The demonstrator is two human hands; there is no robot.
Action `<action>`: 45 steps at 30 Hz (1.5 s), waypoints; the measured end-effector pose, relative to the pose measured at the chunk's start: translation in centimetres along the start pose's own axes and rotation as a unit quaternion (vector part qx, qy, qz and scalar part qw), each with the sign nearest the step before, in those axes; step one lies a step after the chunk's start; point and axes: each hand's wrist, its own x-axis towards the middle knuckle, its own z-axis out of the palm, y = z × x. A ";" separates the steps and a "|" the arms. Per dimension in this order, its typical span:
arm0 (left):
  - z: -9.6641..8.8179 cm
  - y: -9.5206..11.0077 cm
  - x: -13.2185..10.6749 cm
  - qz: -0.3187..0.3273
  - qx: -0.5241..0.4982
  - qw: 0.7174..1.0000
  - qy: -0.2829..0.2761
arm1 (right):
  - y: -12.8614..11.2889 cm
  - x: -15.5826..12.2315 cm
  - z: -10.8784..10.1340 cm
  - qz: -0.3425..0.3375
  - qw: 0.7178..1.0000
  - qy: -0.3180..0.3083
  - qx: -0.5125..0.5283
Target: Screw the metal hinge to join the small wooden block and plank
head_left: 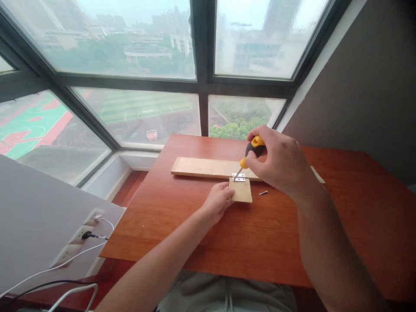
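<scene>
My right hand (279, 162) is closed round the yellow and black handle of a screwdriver (249, 155), whose tip points down onto a small metal hinge (239, 177). The hinge lies across the joint between a long wooden board (204, 167) and a small wooden block (242, 190). My left hand (218, 201) presses on the left edge of the small block, fingers curled against it. A loose dark screw (263, 192) lies on the reddish wooden table (247, 234) just right of the block.
The table stands against large windows (136, 112) overlooking sports fields. A grey wall (364, 86) rises on the right. At lower left a wall socket strip (81, 236) holds plugs with white and black cables trailing down.
</scene>
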 end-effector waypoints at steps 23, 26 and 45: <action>0.3 0.1 -0.1 -0.006 -0.011 1.000 0.018 | 0.4 0.0 0.6 -0.012 1.000 -0.003 0.010; 0.3 0.1 -0.1 -0.003 -0.015 1.000 0.018 | 0.4 0.0 0.4 -0.017 0.999 -0.015 0.032; 0.1 -0.1 0.2 -0.006 -0.017 1.000 0.023 | 0.2 -0.1 0.2 0.016 0.999 -0.026 -0.044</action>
